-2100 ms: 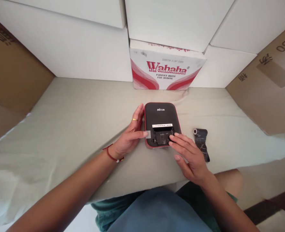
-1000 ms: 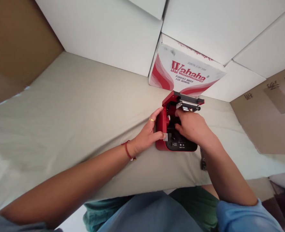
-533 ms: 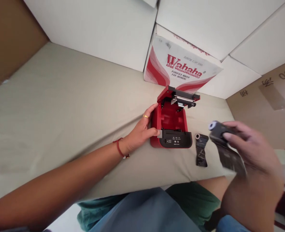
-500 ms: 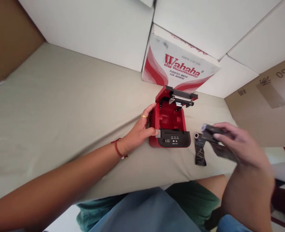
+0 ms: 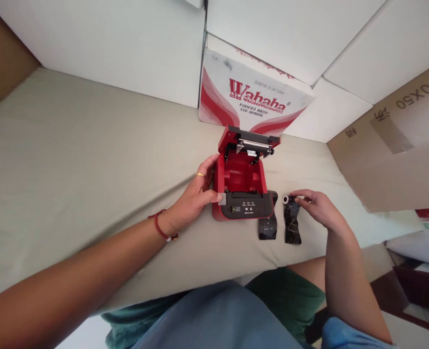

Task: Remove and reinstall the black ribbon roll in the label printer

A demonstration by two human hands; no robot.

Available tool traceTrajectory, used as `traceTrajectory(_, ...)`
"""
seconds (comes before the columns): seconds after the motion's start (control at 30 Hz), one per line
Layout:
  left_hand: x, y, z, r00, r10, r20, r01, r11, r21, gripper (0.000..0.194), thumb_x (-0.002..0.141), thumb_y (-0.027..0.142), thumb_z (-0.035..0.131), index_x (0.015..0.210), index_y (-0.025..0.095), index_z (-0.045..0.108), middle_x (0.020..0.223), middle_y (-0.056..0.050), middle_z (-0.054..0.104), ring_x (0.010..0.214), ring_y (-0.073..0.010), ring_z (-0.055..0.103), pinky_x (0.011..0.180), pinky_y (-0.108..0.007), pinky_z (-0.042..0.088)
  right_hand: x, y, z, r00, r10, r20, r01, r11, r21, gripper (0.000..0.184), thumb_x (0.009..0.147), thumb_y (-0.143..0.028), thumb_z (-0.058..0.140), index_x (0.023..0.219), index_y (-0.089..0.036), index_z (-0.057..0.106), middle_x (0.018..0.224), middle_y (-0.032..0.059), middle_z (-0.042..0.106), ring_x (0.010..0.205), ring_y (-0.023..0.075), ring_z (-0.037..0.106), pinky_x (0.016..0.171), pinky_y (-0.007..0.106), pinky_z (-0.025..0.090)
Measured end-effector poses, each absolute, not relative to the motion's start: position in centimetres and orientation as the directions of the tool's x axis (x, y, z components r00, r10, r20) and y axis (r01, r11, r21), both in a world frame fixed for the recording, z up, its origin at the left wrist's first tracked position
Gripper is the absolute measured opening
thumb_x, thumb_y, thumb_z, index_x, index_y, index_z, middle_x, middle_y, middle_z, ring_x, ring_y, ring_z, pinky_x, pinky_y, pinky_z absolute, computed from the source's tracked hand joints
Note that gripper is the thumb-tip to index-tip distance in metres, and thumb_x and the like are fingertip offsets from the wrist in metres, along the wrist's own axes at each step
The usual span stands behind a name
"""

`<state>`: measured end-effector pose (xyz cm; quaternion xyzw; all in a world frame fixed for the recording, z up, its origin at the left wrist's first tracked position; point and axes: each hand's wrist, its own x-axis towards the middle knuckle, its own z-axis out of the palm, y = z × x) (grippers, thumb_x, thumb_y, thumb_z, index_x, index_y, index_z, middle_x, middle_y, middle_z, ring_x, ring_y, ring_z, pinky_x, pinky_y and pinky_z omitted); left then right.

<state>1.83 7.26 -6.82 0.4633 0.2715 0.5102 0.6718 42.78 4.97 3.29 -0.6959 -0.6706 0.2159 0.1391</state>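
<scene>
A small red printer (image 5: 219,184) stands on the cloth-covered surface with its lid (image 5: 251,138) raised and its red bay bare. My left hand (image 5: 196,198) grips the printer's left side, its thumb on the grey tab (image 5: 222,198) at the front corner. To the right lies a black roll with a white core (image 5: 291,218), its black strip trailing toward me. The fingertips of my right hand (image 5: 314,206) pinch the core end of that roll. Another black roll (image 5: 268,228) lies against the printer's right side, partly hidden behind it.
Behind the printer stands a white and red water carton (image 5: 258,92) beside large white boxes (image 5: 127,43). A brown cardboard box (image 5: 389,145) borders the right side. A pale cloth (image 5: 72,160) covers the work surface, with its near edge at my lap.
The black roll my right hand held up now lies beside the printer. My right hand has moved onto the other roll. My left hand stays on the printer; the view has shifted.
</scene>
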Motion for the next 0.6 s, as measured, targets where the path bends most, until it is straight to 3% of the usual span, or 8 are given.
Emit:
traceTrajectory(0.13, 1.7, 7.3, -7.1, 0.337, 0.932, 0.131, -0.427, 0.028, 0.904, 0.106, 0.081, 0.039, 0.087, 0.178, 0.041, 0.043, 0.190, -0.004, 0.050, 0.181, -0.0442, 0.038, 0.150, -0.065, 0.035, 42.1, 4.3, 2.3, -0.094, 0.983, -0.157, 0.875, 0.007, -0.484, 0.038, 0.096, -0.050, 0.077, 0.122, -0.026, 0.093, 0.124, 0.0113, 0.093, 0.089, 0.0264, 0.082, 0.085, 0.044, 0.069)
traceTrajectory(0.27, 1.7, 7.4, -7.2, 0.346, 0.927, 0.145, -0.426, 0.017, 0.904, 0.106, 0.083, 0.039, 0.088, 0.179, 0.042, 0.043, 0.190, -0.004, 0.049, 0.181, -0.0444, 0.037, 0.150, -0.066, 0.034, 41.5, 3.5, 3.1, -0.163, 0.973, -0.163, 0.891, 0.074, -0.448, 0.034, 0.093, -0.047, 0.082, 0.119, -0.027, 0.094, 0.120, 0.0117, 0.093, 0.100, 0.0318, 0.085, 0.094, 0.050, 0.072)
traceTrajectory(0.37, 1.7, 7.3, -6.8, 0.345, 0.927, 0.148, -0.432, 0.017, 0.902, 0.105, 0.082, 0.036, 0.088, 0.178, 0.042, 0.045, 0.194, -0.003, 0.045, 0.183, -0.0439, 0.034, 0.152, -0.065, 0.032, 41.7, 2.3, 7.8, -0.311, 0.914, -0.262, 0.876, 0.168, -0.453, 0.031, 0.097, -0.054, 0.087, 0.115, -0.030, 0.096, 0.114, 0.0106, 0.095, 0.098, 0.0330, 0.089, 0.088, 0.047, 0.075)
traceTrajectory(0.47, 1.7, 7.3, -6.4, 0.345, 0.928, 0.143, -0.430, 0.021, 0.903, 0.105, 0.082, 0.034, 0.088, 0.178, 0.040, 0.046, 0.194, -0.004, 0.044, 0.183, -0.0441, 0.034, 0.153, -0.065, 0.029, 40.7, 1.6, 13.9, -0.485, 0.797, -0.361, 0.819, 0.269, -0.507, 0.033, 0.107, -0.058, 0.084, 0.129, -0.036, 0.095, 0.117, 0.0090, 0.095, 0.089, 0.0290, 0.089, 0.074, 0.038, 0.073)
traceTrajectory(0.53, 1.7, 7.2, -6.4, 0.344, 0.928, 0.145, -0.428, 0.018, 0.904, 0.105, 0.082, 0.035, 0.087, 0.178, 0.040, 0.046, 0.194, -0.004, 0.043, 0.183, -0.0441, 0.034, 0.153, -0.065, 0.028, 38.4, 2.0, 16.1, -0.545, 0.770, -0.330, 0.776, 0.315, -0.547, 0.034, 0.108, -0.058, 0.083, 0.132, -0.037, 0.094, 0.118, 0.0079, 0.095, 0.088, 0.0275, 0.089, 0.068, 0.035, 0.071)
traceTrajectory(0.6, 1.7, 7.3, -6.4, 0.345, 0.927, 0.151, -0.427, 0.012, 0.904, 0.104, 0.083, 0.035, 0.087, 0.178, 0.040, 0.045, 0.196, -0.004, 0.040, 0.184, -0.0439, 0.032, 0.153, -0.065, 0.028, 34.9, 3.0, 15.9, -0.543, 0.810, -0.223, 0.754, 0.352, -0.555, 0.034, 0.111, -0.053, 0.080, 0.137, -0.036, 0.092, 0.122, 0.0061, 0.095, 0.093, 0.0261, 0.088, 0.077, 0.035, 0.072)
